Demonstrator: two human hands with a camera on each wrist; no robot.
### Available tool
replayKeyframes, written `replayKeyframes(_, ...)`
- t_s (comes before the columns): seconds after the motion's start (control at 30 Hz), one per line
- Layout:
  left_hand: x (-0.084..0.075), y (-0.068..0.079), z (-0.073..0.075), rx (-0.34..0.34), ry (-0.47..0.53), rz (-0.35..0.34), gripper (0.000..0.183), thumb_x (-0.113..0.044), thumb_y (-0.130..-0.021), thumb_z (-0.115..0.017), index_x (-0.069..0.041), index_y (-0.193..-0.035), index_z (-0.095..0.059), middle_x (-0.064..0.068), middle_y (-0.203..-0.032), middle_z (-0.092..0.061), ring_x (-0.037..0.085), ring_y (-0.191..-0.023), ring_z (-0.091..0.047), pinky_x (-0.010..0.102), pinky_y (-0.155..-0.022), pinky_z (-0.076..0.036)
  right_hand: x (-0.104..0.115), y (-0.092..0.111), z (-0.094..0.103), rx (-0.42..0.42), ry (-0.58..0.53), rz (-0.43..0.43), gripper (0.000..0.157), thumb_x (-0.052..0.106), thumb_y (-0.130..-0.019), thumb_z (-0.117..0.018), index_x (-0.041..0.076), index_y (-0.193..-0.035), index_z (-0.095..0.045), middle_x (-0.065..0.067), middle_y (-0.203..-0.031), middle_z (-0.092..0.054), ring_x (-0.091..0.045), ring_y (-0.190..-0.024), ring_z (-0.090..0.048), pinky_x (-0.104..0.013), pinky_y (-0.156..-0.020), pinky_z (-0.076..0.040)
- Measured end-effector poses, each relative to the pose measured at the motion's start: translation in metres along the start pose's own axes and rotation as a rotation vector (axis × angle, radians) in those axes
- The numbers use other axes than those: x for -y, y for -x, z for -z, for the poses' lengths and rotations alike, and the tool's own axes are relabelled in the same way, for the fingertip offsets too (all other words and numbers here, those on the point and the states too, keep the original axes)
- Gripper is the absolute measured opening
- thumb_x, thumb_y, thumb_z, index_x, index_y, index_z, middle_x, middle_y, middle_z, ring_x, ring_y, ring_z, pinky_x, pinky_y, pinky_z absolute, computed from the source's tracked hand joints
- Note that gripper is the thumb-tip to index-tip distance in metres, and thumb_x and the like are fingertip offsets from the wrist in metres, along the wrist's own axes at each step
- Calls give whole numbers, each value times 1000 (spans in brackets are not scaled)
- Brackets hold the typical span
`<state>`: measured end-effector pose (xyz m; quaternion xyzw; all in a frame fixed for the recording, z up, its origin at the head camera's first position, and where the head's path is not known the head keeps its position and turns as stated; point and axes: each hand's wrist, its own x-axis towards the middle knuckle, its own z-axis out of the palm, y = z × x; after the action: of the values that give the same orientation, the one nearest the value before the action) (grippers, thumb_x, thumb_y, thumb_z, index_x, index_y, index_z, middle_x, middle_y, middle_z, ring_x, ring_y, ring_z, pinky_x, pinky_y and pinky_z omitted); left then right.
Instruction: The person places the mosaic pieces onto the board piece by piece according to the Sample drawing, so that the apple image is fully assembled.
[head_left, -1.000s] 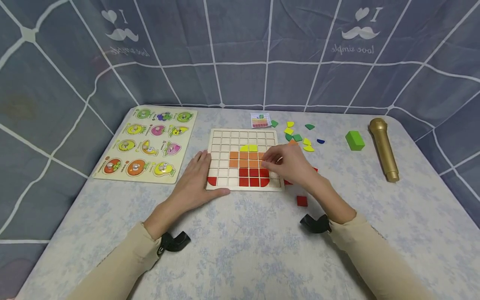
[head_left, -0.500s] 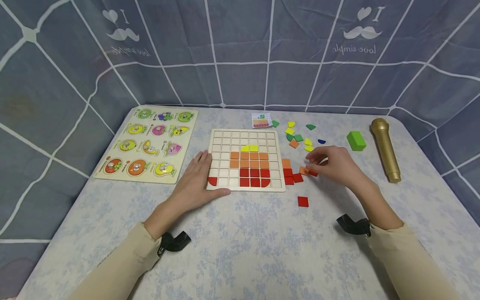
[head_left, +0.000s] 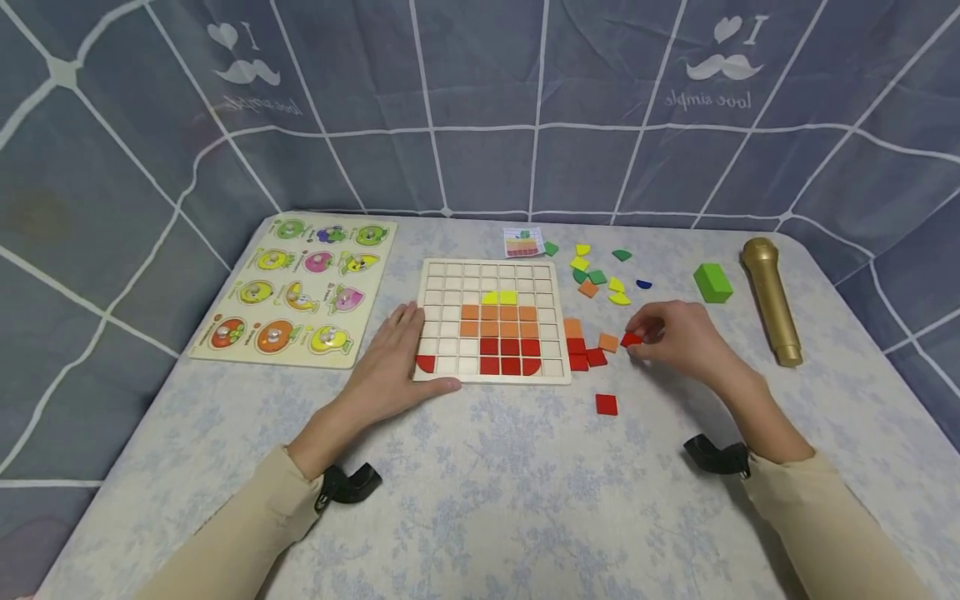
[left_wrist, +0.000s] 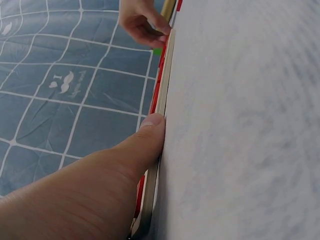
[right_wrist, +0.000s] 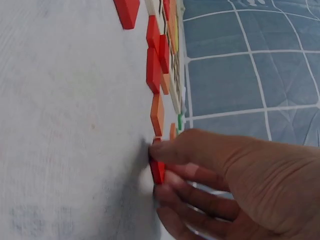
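A wooden grid board (head_left: 450, 287) lies flat mid-table, partly filled with yellow, orange and red pieces. My left hand (head_left: 384, 354) rests against its left side, fingers extended along that edge and thumb on the front edge. In the left wrist view the thumb (left_wrist: 145, 140) presses the board's rim. To the right of the board, my right hand (head_left: 678, 340) pinches a red square tile (head_left: 631, 339) between thumb and fingers, at the tabletop. The right wrist view shows this red tile (right_wrist: 158, 170) beside an orange tile (right_wrist: 157, 114).
Red tiles (head_left: 578, 361) and orange ones lie right of the board, with a lone red tile (head_left: 607, 405) nearer. Behind are green and yellow pieces (head_left: 580, 262) and a picture card (head_left: 523, 242). A fruit puzzle (head_left: 292, 292), green block (head_left: 712, 283) and gold microphone (head_left: 772, 300) flank them.
My right hand has moved from over the board rightward to the loose tiles, and its thumb and fingers now pinch a red tile. The left hand stays put.
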<state>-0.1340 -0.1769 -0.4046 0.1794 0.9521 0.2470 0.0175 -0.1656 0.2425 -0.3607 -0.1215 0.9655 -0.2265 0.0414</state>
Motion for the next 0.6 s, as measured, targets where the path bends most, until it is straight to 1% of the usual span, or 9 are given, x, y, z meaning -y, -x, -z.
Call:
replayKeyframes(0.13,-2,-1,-1,6,-3,2,121,-58,-87,-80,8,-165,-16,24,-175,-12,38,-165,-6,51,-134,-8,0,3,1,-66,-5,4,20,13,-85,-86,3,-100,-77,-9,-89,-75,-26,-86,-68,-35,-76,-55)
replayKeyframes(0.2,-2,-2,-1,6,-5,3,121,-58,-87,-80,8,-165,-16,24,-175,-12,38,-165,-6,51,-134,-8,4,3,1,-97,-16,28,20,13,-85,-85,3,-100,-77,-10,-89,-76,-27,-85,-69,-37,-76,-55)
replayKeyframes(0.3,-3,-2,0,9,-3,4,121,-58,-87,-80,8,-165,-16,24,-175,-12,38,-165,-6,51,-135,-8,16,1,0,-121,-31,57,21,15,-85,-85,4,-100,-77,-10,-89,-76,-27,-86,-70,-41,-79,-58)
replayKeyframes(0.47,-3,-1,1,18,-1,9,121,-58,-87,-80,8,-165,-15,24,-175,-11,38,-165,-5,51,-134,-8,46,-6,-9,-95,-73,96,21,16,-86,-83,4,-102,-77,-9,-92,-76,-25,-88,-69,-45,-82,-62)
replayKeyframes(0.6,-2,0,2,18,5,12,121,-58,-87,-80,8,-165,-15,25,-175,-11,38,-165,-5,52,-134,-8,71,-16,-19,-63,-106,170,19,11,-86,-83,4,-103,-77,-9,-94,-75,-24,-88,-68,-45,-82,-63)
